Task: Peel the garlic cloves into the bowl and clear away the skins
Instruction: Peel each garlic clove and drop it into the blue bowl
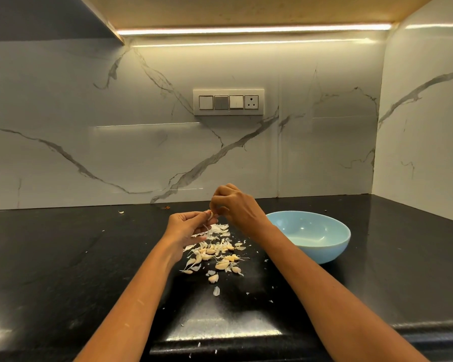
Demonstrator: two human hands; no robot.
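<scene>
In the head view, the light blue bowl [311,236] sits on the black stone countertop [63,257] and serves as the landmark here. Nothing can be made out lying inside it; its inner wall only shows a pale reflection.

Just left of the bowl and above the counter, both hands meet over one garlic clove [209,215]. The left hand [186,228] has its thumb and fingertips curled around the clove, palm turned up, the other fingers loosely bent beneath it. A thin strip of skin [205,228] hangs from that hand. The right hand [236,205], the nearer of the two to the bowl, has its fingers tightly curled with the tips pinching at the top of the same clove; its wrist passes in front of the bowl's left rim.

Left of the bowl and below the hands, a heap of garlic cloves [220,257] lies on the counter mixed with loose papery skins [220,228]. One single clove [213,278] lies apart on the heap's near side, with a lone skin flake [216,291] closer still to the counter edge.

Far left of the bowl, near the marble backsplash [115,152], lies one small scrap [120,212]. Above the bowl, on the backsplash, is a switch panel [228,102] with a socket.
</scene>
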